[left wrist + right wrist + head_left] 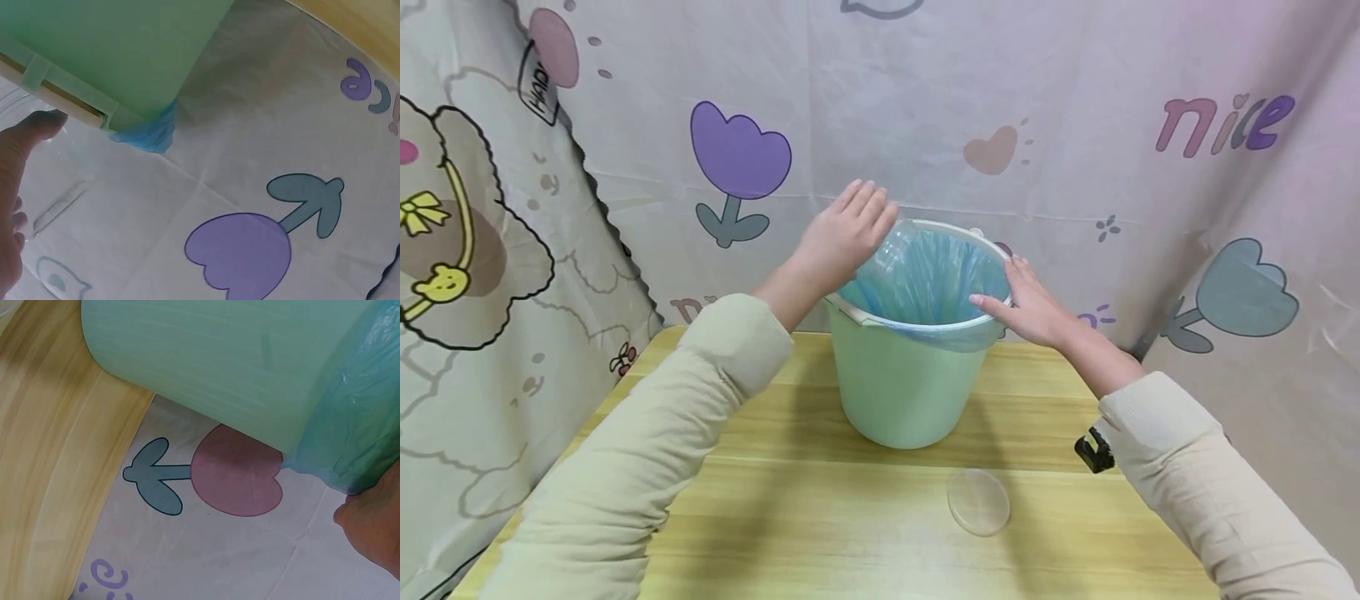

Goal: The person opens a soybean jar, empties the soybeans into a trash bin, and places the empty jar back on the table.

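A pale green trash can (902,383) lined with a translucent blue bag (936,279) stands upright on the table. My left hand (850,229) grips a clear plastic jar (893,252) at the can's left rim. The jar is tilted toward the opening, and the hand covers much of it. In the left wrist view the thumb shows against the clear jar (59,206); its contents cannot be made out. On the can's right rim is my right hand (1033,308), thumb reaching over the opening and fingers at the edge. A round clear lid (978,502) lies in front of the can.
The wooden table (842,517) extends below and around the can. Patterned cloth (887,100) hangs behind it and at both sides. A black clip-like piece (1094,450) sits by the right sleeve.
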{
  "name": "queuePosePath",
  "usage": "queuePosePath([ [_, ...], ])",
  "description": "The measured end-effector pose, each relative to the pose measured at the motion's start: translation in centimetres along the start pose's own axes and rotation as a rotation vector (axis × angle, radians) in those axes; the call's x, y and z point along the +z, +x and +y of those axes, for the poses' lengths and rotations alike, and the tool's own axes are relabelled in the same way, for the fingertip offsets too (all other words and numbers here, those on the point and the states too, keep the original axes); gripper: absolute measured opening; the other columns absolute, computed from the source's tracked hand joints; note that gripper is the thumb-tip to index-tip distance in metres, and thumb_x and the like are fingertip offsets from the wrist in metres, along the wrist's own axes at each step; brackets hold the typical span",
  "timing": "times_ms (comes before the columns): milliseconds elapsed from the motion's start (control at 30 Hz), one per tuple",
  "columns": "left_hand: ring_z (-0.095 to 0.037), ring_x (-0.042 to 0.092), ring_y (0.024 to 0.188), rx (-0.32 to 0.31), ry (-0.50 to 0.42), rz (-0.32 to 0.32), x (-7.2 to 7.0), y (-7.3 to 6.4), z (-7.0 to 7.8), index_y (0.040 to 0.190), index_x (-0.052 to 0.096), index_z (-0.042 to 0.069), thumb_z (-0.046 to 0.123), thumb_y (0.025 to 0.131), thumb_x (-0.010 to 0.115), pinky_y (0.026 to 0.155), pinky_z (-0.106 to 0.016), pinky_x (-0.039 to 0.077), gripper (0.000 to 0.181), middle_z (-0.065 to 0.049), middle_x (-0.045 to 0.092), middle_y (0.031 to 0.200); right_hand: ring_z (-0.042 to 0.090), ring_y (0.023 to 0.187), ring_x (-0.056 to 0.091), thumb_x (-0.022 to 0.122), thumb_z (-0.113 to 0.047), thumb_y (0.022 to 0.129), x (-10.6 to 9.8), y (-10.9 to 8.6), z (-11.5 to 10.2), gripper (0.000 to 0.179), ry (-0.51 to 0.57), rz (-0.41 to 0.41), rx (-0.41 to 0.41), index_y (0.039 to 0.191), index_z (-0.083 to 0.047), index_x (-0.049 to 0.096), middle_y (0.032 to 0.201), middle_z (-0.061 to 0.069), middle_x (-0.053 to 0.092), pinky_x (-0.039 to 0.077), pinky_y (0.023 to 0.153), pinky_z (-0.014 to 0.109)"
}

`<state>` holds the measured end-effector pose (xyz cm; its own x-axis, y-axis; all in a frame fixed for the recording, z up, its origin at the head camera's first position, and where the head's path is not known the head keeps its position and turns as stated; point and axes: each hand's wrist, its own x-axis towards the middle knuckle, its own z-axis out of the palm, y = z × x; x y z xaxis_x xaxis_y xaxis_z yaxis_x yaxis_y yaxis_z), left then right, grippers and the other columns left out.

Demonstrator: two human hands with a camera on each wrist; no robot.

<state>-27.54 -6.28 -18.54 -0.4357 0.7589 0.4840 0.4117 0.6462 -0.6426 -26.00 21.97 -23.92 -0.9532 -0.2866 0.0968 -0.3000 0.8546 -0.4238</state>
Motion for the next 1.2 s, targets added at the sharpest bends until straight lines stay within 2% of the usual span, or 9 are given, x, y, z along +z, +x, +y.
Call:
queuePosePath([
  [133,-0.037,0.039,0.129,-0.133,-0.186,-0.143,-0.4,-0.4,-0.3,0.131,0.036,-0.005,0.022,0.066,0.081,0.115,-0.042,0.027,0.084,-0.023,0.045,0.134,0.038,0.142,-0.010,0.039,-0.059,0.090,0.1,0.0,0.1,0.096,0.000,-0.006,0.006,0.145,0.006,-0.004,0.153,0.024,-0.012,0.002,0.115,0.058],
  [233,-0.037,0.035,0.131,-0.237,-0.345,-0.181,-0.5,-0.8,-0.6,0.134,0.032,-0.006,0.025,0.066,0.082,0.117,-0.043,0.022,0.090,-0.023,0.041,0.137,0.038,0.142,-0.010,0.039,-0.059,0.090,0.2,0.0,0.2,0.096,-0.002,-0.002,0.007,0.145,0.007,-0.003,0.153,0.024,-0.011,0.002,0.115,0.058],
  [433,-0.032,0.033,0.134,-0.472,-0.684,-0.150,-0.6,-1.6,-0.9,0.139,0.029,-0.002,0.027,0.066,0.083,0.119,-0.041,0.017,0.096,-0.017,0.038,0.142,0.037,0.142,-0.010,0.040,-0.058,0.090,0.2,0.0,0.3,0.095,0.004,-0.003,0.004,0.145,0.006,-0.004,0.153,0.023,-0.011,0.002,0.115,0.058],
  [533,-0.030,0.041,0.127,-0.569,-0.808,-0.114,-0.9,-1.8,-0.6,0.139,0.030,0.002,0.029,0.065,0.083,0.111,-0.042,0.034,0.095,-0.014,0.042,0.139,0.037,0.142,-0.012,0.039,-0.057,0.091,0.2,0.0,0.2,0.094,-0.001,-0.011,-0.001,0.145,0.005,-0.006,0.153,0.023,-0.013,0.002,0.115,0.058],
  [633,-0.028,0.047,0.116,-0.647,-0.892,-0.078,-1.3,-2.1,-0.1,0.137,0.033,0.006,0.031,0.062,0.084,0.097,-0.044,0.047,0.095,-0.012,0.047,0.132,0.037,0.142,-0.012,0.039,-0.057,0.091,0.1,-0.1,0.0,0.094,-0.010,-0.016,-0.001,0.145,0.005,-0.006,0.153,0.023,-0.013,0.001,0.115,0.058],
  [733,-0.028,0.049,0.110,-0.687,-0.956,-0.042,-1.7,-2.4,0.4,0.136,0.035,0.006,0.031,0.061,0.085,0.090,-0.043,0.050,0.094,-0.012,0.050,0.126,0.038,0.142,-0.011,0.039,-0.058,0.090,0.0,-0.1,-0.1,0.094,-0.017,-0.019,0.003,0.146,0.005,-0.005,0.153,0.024,-0.012,0.002,0.115,0.058],
  [933,-0.026,0.050,0.111,-0.747,-1.114,0.034,-2.1,-2.7,1.2,0.134,0.039,0.006,0.030,0.058,0.087,0.091,-0.039,0.050,0.093,-0.011,0.053,0.125,0.038,0.142,-0.011,0.038,-0.058,0.091,-0.1,-0.1,-0.2,0.094,-0.049,-0.029,-0.005,0.145,0.007,-0.005,0.152,0.025,-0.011,0.003,0.115,0.059],
  [1067,-0.024,0.051,0.116,-0.780,-1.200,0.023,-2.3,-3.0,1.6,0.137,0.037,0.006,0.030,0.059,0.086,0.097,-0.038,0.049,0.095,-0.011,0.052,0.132,0.039,0.141,-0.011,0.037,-0.058,0.091,-0.2,0.0,-0.2,0.094,-0.053,-0.028,-0.006,0.145,0.007,-0.005,0.152,0.026,-0.011,0.002,0.115,0.059],
  [1200,-0.022,0.051,0.117,-0.776,-1.262,0.006,-2.7,-3.3,2.2,0.138,0.036,0.007,0.030,0.061,0.086,0.097,-0.036,0.049,0.095,-0.010,0.051,0.134,0.039,0.142,-0.009,0.037,-0.059,0.090,-0.2,0.0,-0.2,0.095,-0.047,-0.016,0.001,0.145,0.007,-0.003,0.152,0.026,-0.010,0.003,0.115,0.058],
])
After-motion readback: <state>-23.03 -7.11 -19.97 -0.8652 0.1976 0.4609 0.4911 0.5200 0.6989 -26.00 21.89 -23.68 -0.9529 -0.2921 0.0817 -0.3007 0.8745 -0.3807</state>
